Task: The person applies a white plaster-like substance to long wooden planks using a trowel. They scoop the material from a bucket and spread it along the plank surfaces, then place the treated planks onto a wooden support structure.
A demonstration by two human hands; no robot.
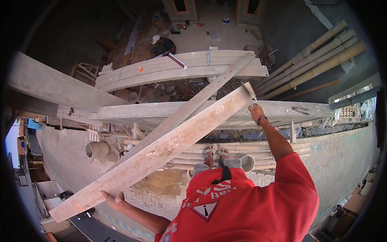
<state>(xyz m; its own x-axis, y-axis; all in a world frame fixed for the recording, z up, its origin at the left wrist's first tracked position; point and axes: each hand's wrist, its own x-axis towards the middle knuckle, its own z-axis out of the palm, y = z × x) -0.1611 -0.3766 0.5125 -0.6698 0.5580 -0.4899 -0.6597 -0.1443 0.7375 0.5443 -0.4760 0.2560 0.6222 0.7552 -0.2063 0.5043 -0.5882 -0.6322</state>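
Observation:
A long, pale, mortar-stained wooden plank (161, 151) slants across in front of me, from low on the left up to the right. Its lower edge rests in my left hand (116, 201), which is closed on it, some fingers hidden behind the wood. My right hand (255, 113) is closed around the handle of a trowel (250, 92). The trowel's flat blade lies against the plank's upper right end. Behind the plank, a narrower board (203, 94) leans across the concrete beam (161, 111).
My feet stand on bamboo poles (193, 155) above a paved floor. Buckets (98, 149) stand below. More boards (183, 66) lie beyond the beam, and thick bamboo poles (318, 60) lean at right. Pliers (300, 110) lie on the beam. Another person (163, 45) crouches far below.

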